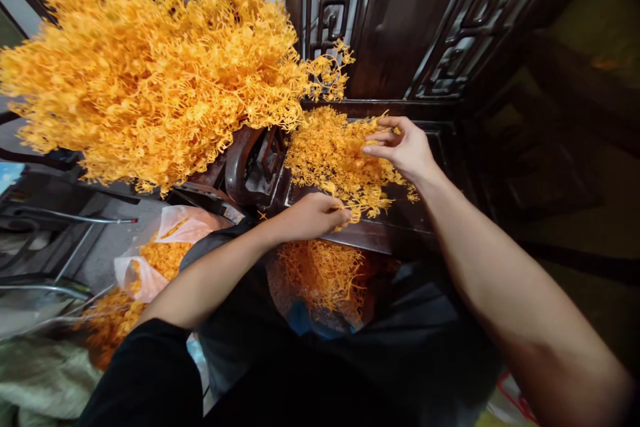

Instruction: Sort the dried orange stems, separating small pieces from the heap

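While the left hand [325, 213] is pinching a sprig [356, 209] at the front of the bench [380, 237], the right hand [403, 147] is curling loosely by the pile [325, 147] lying on the bench (whether it's holding anything, I'm not managing to tell). Keeping that pinch light is probably sparing the thin strands.

Bench [413, 217] is free front right — orange pile [330, 150] mid-seat, larger heap [165, 73] and armrest [241, 163] blocking left
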Tool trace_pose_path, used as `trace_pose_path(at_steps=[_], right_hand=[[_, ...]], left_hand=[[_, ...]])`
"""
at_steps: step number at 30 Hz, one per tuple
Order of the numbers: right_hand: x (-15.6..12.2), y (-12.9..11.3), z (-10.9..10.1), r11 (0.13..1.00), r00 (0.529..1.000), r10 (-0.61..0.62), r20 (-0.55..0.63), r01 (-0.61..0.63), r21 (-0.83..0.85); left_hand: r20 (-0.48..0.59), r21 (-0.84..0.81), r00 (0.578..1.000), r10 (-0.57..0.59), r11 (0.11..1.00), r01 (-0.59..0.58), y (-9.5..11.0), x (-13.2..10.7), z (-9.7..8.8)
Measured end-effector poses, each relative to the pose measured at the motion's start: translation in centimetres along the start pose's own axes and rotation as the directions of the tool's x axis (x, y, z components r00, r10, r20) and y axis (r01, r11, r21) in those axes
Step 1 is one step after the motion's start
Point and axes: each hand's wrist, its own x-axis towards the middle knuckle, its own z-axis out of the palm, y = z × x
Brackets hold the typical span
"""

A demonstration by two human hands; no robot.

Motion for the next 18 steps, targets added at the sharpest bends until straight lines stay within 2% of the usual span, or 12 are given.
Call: trace_pose_path(at_steps=[3, 6, 9, 12, 15, 18], right_hand=[[-0.5, -0.8, -0.2, 0.983, 0.993, -0.104, -0.06, 0.093, -0.16], [-1.1, -1.7, -0.2, 0.969, 0.992, -0.107, -0.066, 0.089, -0.228], [-2.3, -3.4, 0.1, 0.996, 0.999, -0.026, 0.024, 0.028, -0.085], [-4.4, -5.9, 0.5, 0.998, 0.985, 0.056, 0.161, -0.055, -0.014], [-6.7, -8.2, 0.8, 0.985, 0.93, 0.172, 0.326, -0.153, -0.083], [-8.4, -9.6, 1.1, 0.981, 0.906, 0.164, 0.39, -0.108, -0.163]], left_hand=[[-0.038, -0.005, 0.999, 0.028, 1.0, -0.029, -0.5, 0.1, 0.0], [-0.214, -0.088, 0.975, 0.062, 0.993, -0.082, -1.2, 0.6, -0.3], [-0.443, -0.194, 0.894, 0.072, 0.966, -0.173, -1.8, 1.5, -0.9], [-0.577, -0.248, 0.81, 0.106, 0.922, -0.298, -2.3, 2.4, -1.4], [-0.601, -0.237, 0.786, 0.143, 0.908, -0.346, -2.4, 3.0, -1.4], [-0.585, -0.163, 0.784, 0.206, 0.918, -0.363, -2.1, 3.2, -0.8]])
